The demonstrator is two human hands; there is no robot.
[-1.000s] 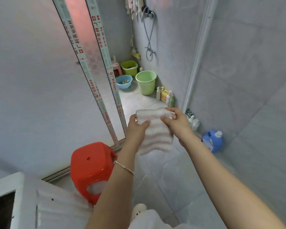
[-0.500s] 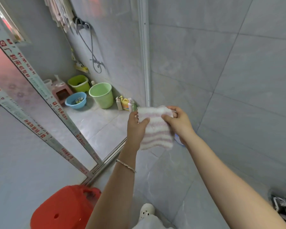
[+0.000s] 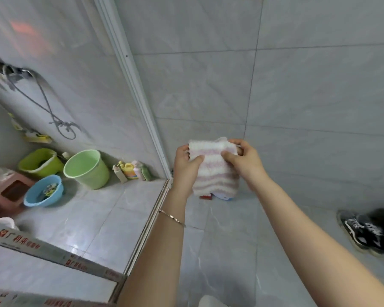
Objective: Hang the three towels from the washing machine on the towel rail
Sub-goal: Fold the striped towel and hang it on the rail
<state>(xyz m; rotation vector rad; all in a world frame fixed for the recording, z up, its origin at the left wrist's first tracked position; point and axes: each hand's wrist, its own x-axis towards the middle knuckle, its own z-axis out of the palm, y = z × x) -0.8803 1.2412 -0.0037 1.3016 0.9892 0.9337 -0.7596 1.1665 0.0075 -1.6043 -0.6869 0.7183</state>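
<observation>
Both hands, the left hand [image 3: 187, 167] at nine o'clock and the right hand [image 3: 242, 161] at three, pinch the striped towel's [image 3: 213, 171] top edge, hanging mid-air, seemingly mid-carry; next comes finding the unseen towel rail.

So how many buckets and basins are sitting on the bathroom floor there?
3. A yellow-green bucket stands nearest the wall, a pale green bucket to its right beside the bottles, and a blue basin in front of them. More may be out of view.
</observation>
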